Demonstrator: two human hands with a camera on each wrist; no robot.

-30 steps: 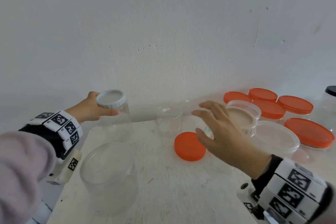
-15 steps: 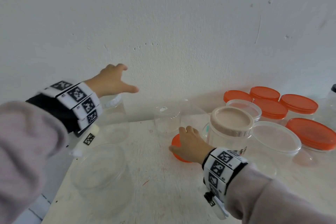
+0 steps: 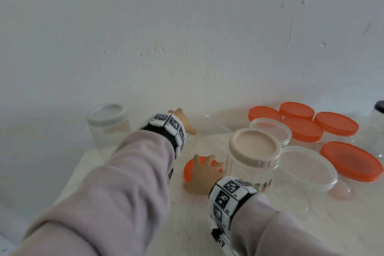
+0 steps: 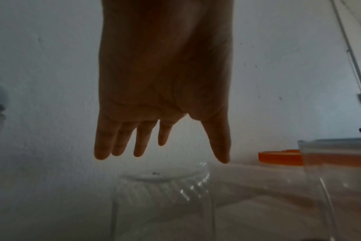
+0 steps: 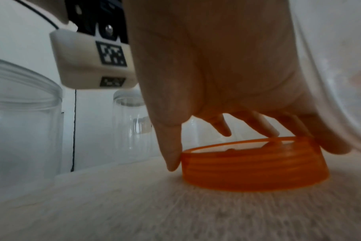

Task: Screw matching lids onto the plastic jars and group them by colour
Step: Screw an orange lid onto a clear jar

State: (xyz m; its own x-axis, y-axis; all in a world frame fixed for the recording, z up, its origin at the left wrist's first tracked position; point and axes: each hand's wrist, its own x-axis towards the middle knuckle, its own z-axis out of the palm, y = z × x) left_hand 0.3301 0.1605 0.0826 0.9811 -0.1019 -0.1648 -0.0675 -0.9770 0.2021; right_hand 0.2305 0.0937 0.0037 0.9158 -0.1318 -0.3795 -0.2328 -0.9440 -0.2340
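The tabletop (image 3: 128,210) is carrying a crowd of clear jars, and the beige-lidded jar (image 3: 252,151) is standing just beside the right hand (image 3: 200,178); lifting carelessly could be knocking it over. The small clear jar (image 4: 163,192) is sitting upside down near the wall; the left hand (image 4: 165,81) is hovering above it, fingers (image 4: 102,146) straight and spread, holding nothing. The orange lid (image 5: 254,164), ribbed and translucent, is lying flat at the tabletop's middle, the right hand's thumb and fingers curling around its rim; a shallow hold could be letting it slip.
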